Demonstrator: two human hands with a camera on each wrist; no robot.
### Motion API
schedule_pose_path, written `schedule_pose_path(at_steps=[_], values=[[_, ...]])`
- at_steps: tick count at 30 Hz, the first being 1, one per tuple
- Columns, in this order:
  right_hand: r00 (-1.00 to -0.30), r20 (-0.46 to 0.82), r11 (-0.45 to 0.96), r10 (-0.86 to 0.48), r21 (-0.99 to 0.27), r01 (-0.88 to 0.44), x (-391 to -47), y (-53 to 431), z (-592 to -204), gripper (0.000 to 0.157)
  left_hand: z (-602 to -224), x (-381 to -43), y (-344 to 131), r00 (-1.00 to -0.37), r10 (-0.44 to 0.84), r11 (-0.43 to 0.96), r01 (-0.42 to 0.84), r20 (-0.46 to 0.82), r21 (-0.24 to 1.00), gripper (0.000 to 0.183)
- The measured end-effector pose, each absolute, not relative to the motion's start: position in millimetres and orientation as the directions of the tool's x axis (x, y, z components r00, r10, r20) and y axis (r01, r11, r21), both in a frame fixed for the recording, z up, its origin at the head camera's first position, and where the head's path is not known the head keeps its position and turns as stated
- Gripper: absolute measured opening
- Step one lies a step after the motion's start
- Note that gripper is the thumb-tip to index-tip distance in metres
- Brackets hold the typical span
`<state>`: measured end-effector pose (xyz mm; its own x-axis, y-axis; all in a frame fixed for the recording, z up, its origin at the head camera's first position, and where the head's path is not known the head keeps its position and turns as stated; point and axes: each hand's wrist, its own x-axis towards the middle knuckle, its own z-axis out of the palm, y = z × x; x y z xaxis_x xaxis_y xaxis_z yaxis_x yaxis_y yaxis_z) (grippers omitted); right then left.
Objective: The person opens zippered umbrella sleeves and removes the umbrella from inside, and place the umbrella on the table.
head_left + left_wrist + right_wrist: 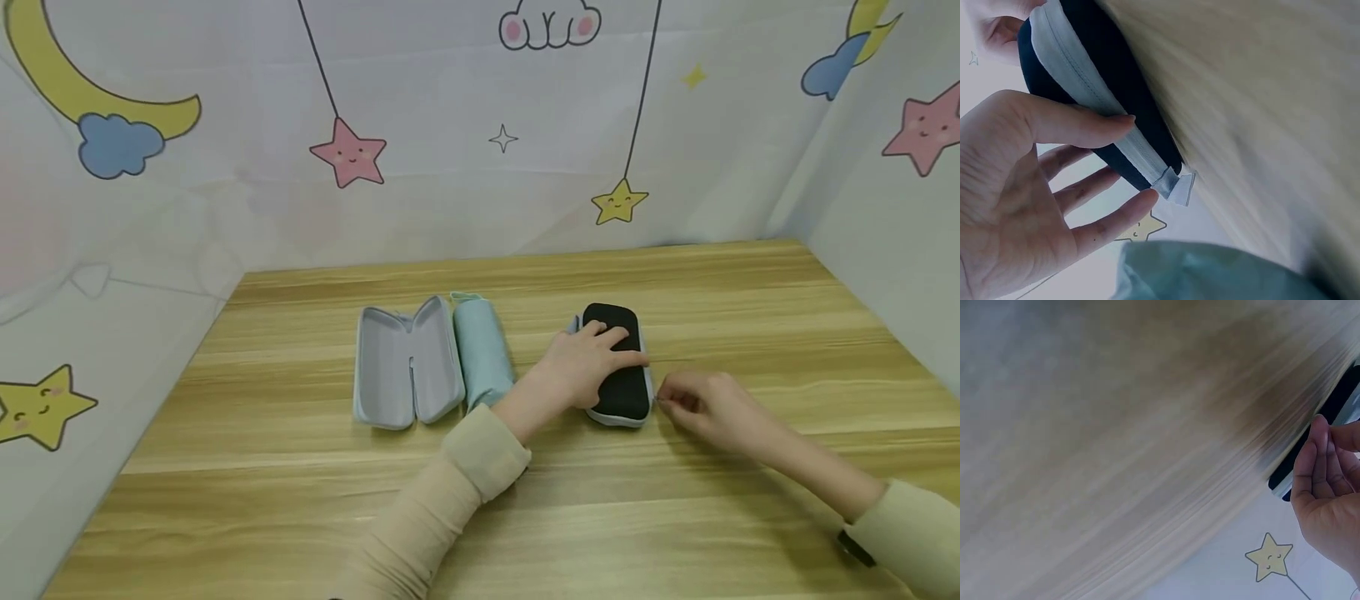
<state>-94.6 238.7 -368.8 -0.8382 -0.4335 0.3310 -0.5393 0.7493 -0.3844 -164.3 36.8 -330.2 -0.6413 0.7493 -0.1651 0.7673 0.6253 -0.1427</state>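
Note:
A black zippered case (622, 392) with a pale grey zip band lies on the table, right of the middle. My left hand (581, 367) holds it from the left, fingers spread over its top. In the left wrist view the left thumb (1100, 128) presses on the zip band (1079, 62), near a small grey fabric tab (1175, 187) at the case's end. At the case's right edge, my right hand (708, 408) pinches what looks like the zip pull, mostly hidden by the fingertips. The right wrist view shows the right hand's (1329, 487) thumb and index finger pressed together beside the case.
Left of the hands lies an open grey case (384, 367), its two halves spread apart. Touching its right side is a teal cylindrical pouch (482, 346) with a loop at the far end. A printed cloth wall (465, 200) stands behind the wooden table (247, 467).

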Motion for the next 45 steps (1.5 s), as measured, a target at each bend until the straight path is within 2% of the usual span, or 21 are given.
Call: schedule_pose_path(at_steps=[11, 27, 45], values=[[-0.847, 0.318, 0.743, -0.426, -0.412, -0.528, -89.4, 240.0, -368.2, 0.023, -327.7, -163.3, 38.0, -0.622, 0.770, 0.597, 0.781, -0.142, -0.185, 0.071], [-0.821, 0.360, 0.733, -0.443, -0.382, -0.563, -82.2, 245.5, -371.1, 0.025, -330.0, -163.7, 43.5, -0.630, 0.769, 0.597, 0.770, -0.112, -0.226, 0.068], [-0.836, 0.354, 0.752, -0.420, -0.380, -0.539, -77.9, 250.4, -370.0, 0.025, -327.0, -163.1, 53.4, -0.660, 0.740, 0.612, 0.741, -0.131, -0.278, 0.069]])
